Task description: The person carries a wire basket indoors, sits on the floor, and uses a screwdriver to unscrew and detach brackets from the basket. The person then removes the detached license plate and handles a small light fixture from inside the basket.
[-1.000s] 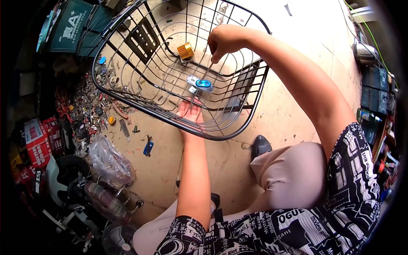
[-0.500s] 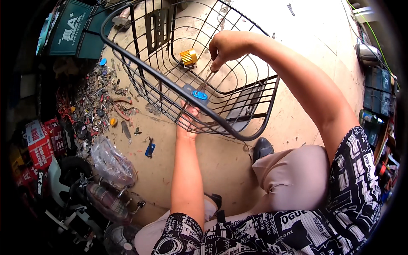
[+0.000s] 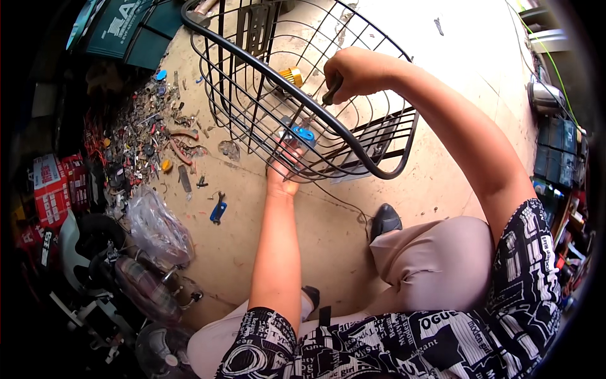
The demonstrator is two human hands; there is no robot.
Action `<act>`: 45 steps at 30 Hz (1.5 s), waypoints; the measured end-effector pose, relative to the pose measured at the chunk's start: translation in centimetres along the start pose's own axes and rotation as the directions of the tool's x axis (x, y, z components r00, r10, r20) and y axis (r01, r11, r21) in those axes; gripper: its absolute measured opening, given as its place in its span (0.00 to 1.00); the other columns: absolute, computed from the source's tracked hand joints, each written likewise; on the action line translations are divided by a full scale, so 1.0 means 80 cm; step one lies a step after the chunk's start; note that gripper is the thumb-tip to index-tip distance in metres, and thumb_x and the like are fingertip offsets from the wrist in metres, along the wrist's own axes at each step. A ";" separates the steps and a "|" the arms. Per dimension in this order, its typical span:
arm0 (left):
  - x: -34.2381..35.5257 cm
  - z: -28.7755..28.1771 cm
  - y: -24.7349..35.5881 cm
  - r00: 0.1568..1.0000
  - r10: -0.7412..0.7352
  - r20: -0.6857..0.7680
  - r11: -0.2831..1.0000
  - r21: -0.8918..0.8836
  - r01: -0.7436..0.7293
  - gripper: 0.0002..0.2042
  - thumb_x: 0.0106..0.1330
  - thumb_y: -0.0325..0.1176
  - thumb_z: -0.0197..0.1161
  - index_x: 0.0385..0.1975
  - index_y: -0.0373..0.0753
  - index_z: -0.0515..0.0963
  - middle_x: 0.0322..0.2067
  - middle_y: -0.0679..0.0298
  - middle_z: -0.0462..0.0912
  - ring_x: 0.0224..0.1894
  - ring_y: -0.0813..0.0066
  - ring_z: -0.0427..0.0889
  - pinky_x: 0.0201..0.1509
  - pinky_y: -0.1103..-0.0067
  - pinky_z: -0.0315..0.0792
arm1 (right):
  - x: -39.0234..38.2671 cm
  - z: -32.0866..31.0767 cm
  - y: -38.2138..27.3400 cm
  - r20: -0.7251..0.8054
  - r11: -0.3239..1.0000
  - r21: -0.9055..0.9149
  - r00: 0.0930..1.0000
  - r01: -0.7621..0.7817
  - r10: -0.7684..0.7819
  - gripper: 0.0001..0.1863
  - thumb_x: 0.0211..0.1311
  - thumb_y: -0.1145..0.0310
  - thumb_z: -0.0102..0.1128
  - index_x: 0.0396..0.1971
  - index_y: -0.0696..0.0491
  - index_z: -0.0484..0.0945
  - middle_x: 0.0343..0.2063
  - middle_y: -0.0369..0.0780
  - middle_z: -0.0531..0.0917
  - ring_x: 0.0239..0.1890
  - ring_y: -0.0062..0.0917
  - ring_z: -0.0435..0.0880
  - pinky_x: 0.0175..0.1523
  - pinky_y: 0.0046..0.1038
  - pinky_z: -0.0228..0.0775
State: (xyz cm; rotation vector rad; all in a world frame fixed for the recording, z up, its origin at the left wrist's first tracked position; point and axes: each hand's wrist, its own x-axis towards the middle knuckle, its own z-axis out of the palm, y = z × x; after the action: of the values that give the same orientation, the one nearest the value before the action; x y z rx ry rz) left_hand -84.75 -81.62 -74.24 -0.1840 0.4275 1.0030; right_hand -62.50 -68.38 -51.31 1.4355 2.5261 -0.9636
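A black wire basket (image 3: 353, 151) stands tilted on the tan floor in front of me. My right hand (image 3: 356, 72) is inside it, closed on a dark-handled screwdriver (image 3: 323, 104) whose tip points down at the basket's bottom wires. My left hand (image 3: 284, 170) is under the basket from outside, pressing a small blue part (image 3: 304, 134) against the wires. A yellow knurled piece (image 3: 292, 76) sits inside the basket, left of my right hand.
Scattered bolts, scraps and small tools (image 3: 151, 136) litter the floor at left, with a small blue-handled tool (image 3: 218, 208). A clear plastic bag (image 3: 158, 230) and machine parts lie lower left. My black shoe (image 3: 385, 221) rests below the basket. Dark crates (image 3: 555, 151) stand at right.
The basket has tipped further and shifted right and closer, its rim now crossing in front of my right hand. Both hands stayed on it, moving with it.
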 end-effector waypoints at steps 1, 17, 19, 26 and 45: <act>0.003 0.000 -0.003 0.998 0.031 -0.058 1.000 0.004 -0.031 0.20 0.71 0.45 0.49 0.51 0.34 0.72 0.47 0.57 0.80 0.53 0.63 0.77 0.58 0.74 0.72 | -0.001 0.002 0.001 -0.026 0.999 0.040 1.000 0.010 -0.009 0.21 0.47 0.56 0.70 0.29 0.60 0.81 0.21 0.41 0.81 0.27 0.28 0.80 0.36 0.30 0.73; 0.003 0.010 -0.012 0.982 0.081 -0.174 0.994 0.082 -0.067 0.18 0.69 0.53 0.50 0.44 0.46 0.75 0.35 0.69 0.82 0.22 0.89 0.74 0.17 0.93 0.63 | 0.007 0.010 -0.016 -0.007 0.909 0.386 0.984 -0.161 0.177 0.17 0.61 0.56 0.62 0.36 0.57 0.78 0.25 0.37 0.80 0.22 0.17 0.76 0.27 0.22 0.70; 0.004 0.015 -0.015 0.973 0.085 -0.216 0.996 0.047 -0.077 0.11 0.70 0.46 0.52 0.45 0.51 0.74 0.27 0.73 0.75 0.20 0.90 0.69 0.18 0.92 0.62 | 0.011 0.003 -0.023 0.147 0.839 0.346 0.908 -0.419 0.393 0.23 0.62 0.51 0.60 0.33 0.61 0.78 0.23 0.39 0.81 0.20 0.17 0.77 0.23 0.19 0.71; 0.000 0.035 -0.016 0.965 0.056 -0.256 0.998 -0.017 -0.062 0.07 0.70 0.44 0.56 0.33 0.51 0.75 0.19 0.74 0.71 0.20 0.86 0.70 0.20 0.87 0.63 | 0.011 0.013 0.002 -0.047 0.943 0.331 0.998 -0.020 0.037 0.22 0.57 0.54 0.66 0.35 0.62 0.78 0.27 0.42 0.82 0.31 0.19 0.82 0.33 0.22 0.73; -0.002 0.041 -0.007 0.941 0.077 -0.329 0.996 0.076 -0.055 0.08 0.66 0.45 0.61 0.35 0.49 0.75 0.22 0.74 0.74 0.21 0.85 0.71 0.19 0.89 0.62 | 0.010 0.008 -0.013 -0.004 0.948 0.228 0.974 -0.221 0.227 0.18 0.57 0.59 0.64 0.32 0.62 0.79 0.22 0.40 0.81 0.24 0.19 0.79 0.28 0.21 0.70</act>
State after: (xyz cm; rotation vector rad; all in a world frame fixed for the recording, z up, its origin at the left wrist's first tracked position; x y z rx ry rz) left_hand -83.46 -80.92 -71.22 -0.2833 0.7786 1.0253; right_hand -63.91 -68.51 -51.59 1.7650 2.2646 -1.2264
